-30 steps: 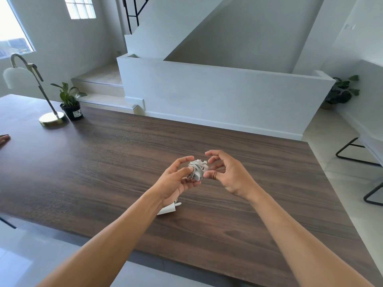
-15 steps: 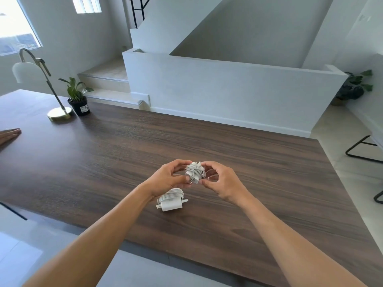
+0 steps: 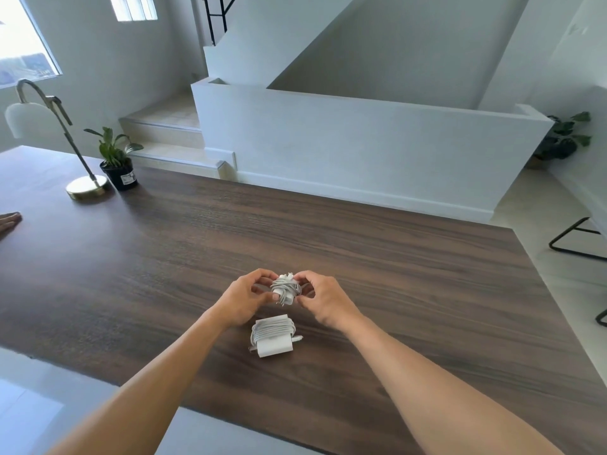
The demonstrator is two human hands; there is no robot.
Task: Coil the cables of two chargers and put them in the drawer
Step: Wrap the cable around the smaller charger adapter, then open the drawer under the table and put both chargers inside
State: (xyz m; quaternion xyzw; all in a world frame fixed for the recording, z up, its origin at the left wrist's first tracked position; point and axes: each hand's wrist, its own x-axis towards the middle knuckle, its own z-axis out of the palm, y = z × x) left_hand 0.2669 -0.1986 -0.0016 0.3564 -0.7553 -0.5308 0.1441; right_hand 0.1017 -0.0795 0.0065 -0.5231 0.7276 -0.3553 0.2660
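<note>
A small white charger (image 3: 286, 289) with its cable wound round it is held just above the dark wooden table (image 3: 410, 274). My left hand (image 3: 244, 300) grips it from the left, thumb and fingers curled round it. From the right, my right hand (image 3: 323, 298) pinches the same bundle with curled fingertips. A second white charger (image 3: 273, 334), a square block with its cable coiled round it, lies on the table just below my hands, touched by neither. No drawer is in view.
A brass desk lamp (image 3: 83, 187) and a small potted plant (image 3: 118, 160) stand at the table's far left. Another person's hand (image 3: 10, 221) rests at the left edge. Black chair legs (image 3: 574, 238) stand on the floor to the right.
The view has tilted down and my hands have drawn nearer to me with the small charger. The coiled square charger, earlier half hidden under my left wrist, now lies in full view.
</note>
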